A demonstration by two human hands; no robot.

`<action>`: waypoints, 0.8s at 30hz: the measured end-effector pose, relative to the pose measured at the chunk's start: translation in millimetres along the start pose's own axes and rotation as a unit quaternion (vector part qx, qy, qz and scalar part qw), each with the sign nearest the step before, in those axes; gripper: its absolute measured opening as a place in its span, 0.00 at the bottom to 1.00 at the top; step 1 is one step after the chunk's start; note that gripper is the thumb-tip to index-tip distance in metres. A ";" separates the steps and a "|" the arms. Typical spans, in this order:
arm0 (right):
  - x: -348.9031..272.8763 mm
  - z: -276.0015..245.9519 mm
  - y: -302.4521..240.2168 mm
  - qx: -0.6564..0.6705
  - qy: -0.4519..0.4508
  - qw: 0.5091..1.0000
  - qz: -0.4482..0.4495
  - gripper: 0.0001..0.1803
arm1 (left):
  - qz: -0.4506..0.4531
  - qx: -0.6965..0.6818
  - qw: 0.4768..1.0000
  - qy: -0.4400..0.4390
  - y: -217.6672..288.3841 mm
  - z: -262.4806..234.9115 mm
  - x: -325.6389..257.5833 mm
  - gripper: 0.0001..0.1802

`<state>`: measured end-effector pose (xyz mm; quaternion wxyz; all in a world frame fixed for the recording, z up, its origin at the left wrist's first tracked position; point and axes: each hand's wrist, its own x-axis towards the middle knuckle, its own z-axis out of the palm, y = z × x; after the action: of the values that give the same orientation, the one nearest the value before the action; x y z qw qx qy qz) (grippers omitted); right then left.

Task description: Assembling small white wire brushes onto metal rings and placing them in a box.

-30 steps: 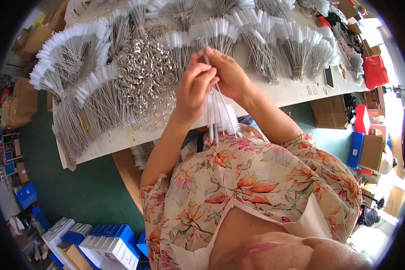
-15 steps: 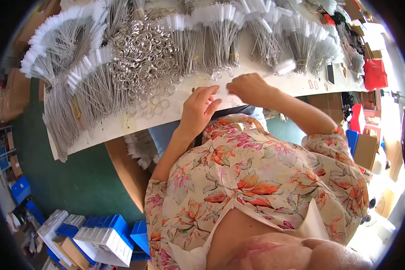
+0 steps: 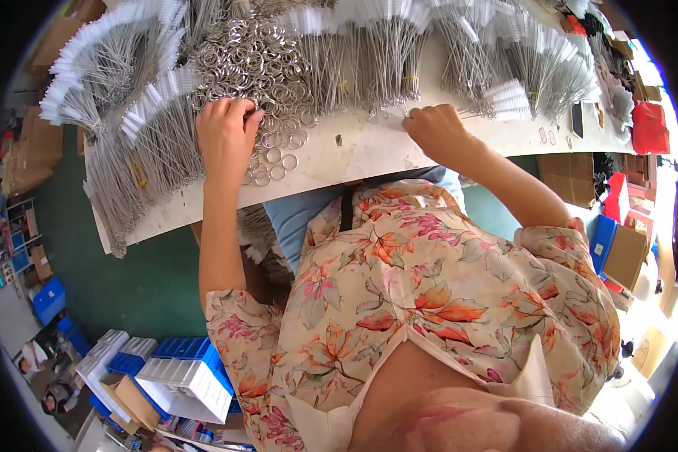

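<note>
Reaching into the heap of metal split rings at eleven o'clock, the left hand curls its fingers over a few. The right hand, at one o'clock, pinches thin wire brushes on the white table. Many bundles remain unringed, I judge.

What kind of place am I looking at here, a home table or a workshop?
Most likely a small assembly or packing workshop. The white worktable is covered in bundles of thin wire brushes and a heap of metal rings, and blue and white plastic bins sit on the floor with cardboard boxes.
</note>
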<state>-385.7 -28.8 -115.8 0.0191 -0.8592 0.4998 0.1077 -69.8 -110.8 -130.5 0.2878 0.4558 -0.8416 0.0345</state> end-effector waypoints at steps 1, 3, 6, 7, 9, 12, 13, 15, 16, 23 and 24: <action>-0.8 6.5 -1.1 0.070 0.058 0.996 -0.003 0.05 | 0.004 -0.021 1.000 -0.005 -3.1 0.9 0.1 0.07; 4.5 -4.4 -14.0 0.284 0.098 0.954 0.015 0.05 | -0.016 -0.031 0.999 -0.001 -7.2 4.9 6.8 0.07; 21.9 -29.7 -27.3 0.408 0.109 0.906 0.021 0.07 | -0.084 -0.084 0.993 0.001 -12.3 4.0 14.1 0.08; 28.5 -39.2 -30.9 0.460 0.121 0.879 0.012 0.07 | -0.129 -0.128 0.983 0.003 -13.7 3.7 16.8 0.09; 39.2 -55.4 -37.2 0.512 0.136 0.848 -0.001 0.07 | -0.161 -0.142 0.977 0.018 -9.6 -1.1 21.3 0.09; 50.9 -65.2 -42.1 0.624 0.104 0.774 -0.007 0.08 | -0.257 -0.264 0.928 0.063 2.6 -6.4 24.2 0.09; 54.8 -66.4 -43.7 0.626 0.105 0.773 -0.008 0.08 | -0.256 -0.262 0.928 0.063 10.4 -9.7 23.3 0.09; 61.3 -65.2 -45.9 0.595 0.222 0.772 -0.020 0.09 | -0.296 -0.405 0.861 0.087 38.9 -17.7 27.1 0.10; 64.0 -65.1 -46.6 0.595 0.222 0.772 -0.017 0.09 | -0.295 -0.407 0.861 0.084 49.9 -18.5 28.9 0.10; 72.6 -76.5 -53.7 0.612 0.251 0.748 -0.049 0.09 | -0.260 -0.465 0.837 0.130 78.1 -15.2 26.7 0.06; 72.9 -77.1 -54.2 0.633 0.227 0.738 -0.049 0.10 | -0.256 -0.466 0.837 0.127 79.8 -13.9 25.8 0.06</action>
<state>-291.4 -74.8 -59.4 0.4499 -0.6712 0.3996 -0.4329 -137.1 -79.2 -89.3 0.5696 0.4582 -0.5672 -0.3792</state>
